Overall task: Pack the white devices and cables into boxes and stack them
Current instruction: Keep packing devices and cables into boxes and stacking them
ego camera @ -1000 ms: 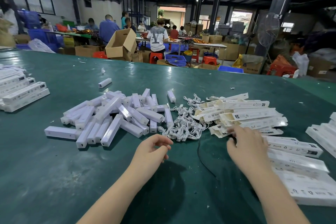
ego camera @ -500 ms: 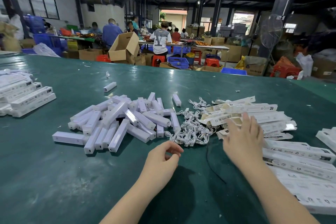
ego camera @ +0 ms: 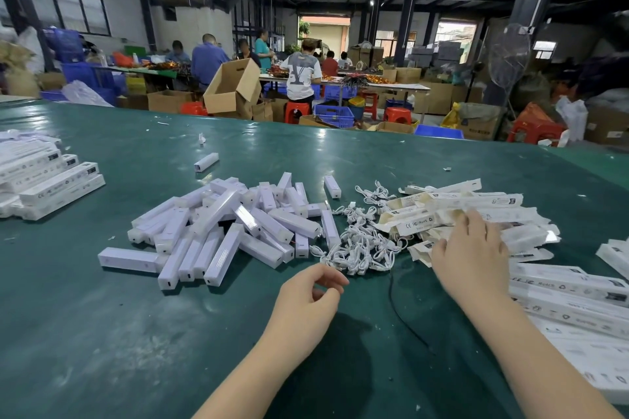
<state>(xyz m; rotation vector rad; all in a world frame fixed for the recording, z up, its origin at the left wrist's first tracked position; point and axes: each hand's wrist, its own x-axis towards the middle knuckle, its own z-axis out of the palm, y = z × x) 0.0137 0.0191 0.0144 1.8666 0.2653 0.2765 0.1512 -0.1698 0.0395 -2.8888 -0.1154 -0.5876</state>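
Reaching farther out than a second ago, the right hand point(ego camera: 471, 257) is now lying over the flat boxes point(ego camera: 476, 211), fingers spread and straight, fingertips point(ego camera: 474, 216) touching the cardboard; earlier it was hovering at the pile's near edge. Meanwhile the left hand point(ego camera: 308, 299) is staying close to where it was, hanging just above the table point(ego camera: 102, 333) with fingers loosely curled and thumb near the forefinger, holding nothing.

Taking the cables point(ego camera: 360, 241) as landmark: the green table is spreading under everything, with scuffed pale patches near its front. Left of the cables the devices point(ego camera: 221, 231) are lying in a loose heap, long white square-ended bars, some with a small dark port showing at the end; well over thirty, too jumbled for an exact count. Two more are sitting apart, one point(ego camera: 206, 161) beyond the heap to the far left and one point(ego camera: 332, 186) just behind the cables. Right of the cables the flat boxes, cream-white with small printed marks, are fanning out, roughly a dozen, and filled boxes point(ego camera: 571, 296) are lying farther right and nearer the camera. Far left of the cables another stack point(ego camera: 47, 180) of closed white boxes is resting at the table's edge. The cables themselves are forming one tangled white knot, count unclear. A thin black cord point(ego camera: 403, 313) is running from the knot toward the camera, between the two hands.
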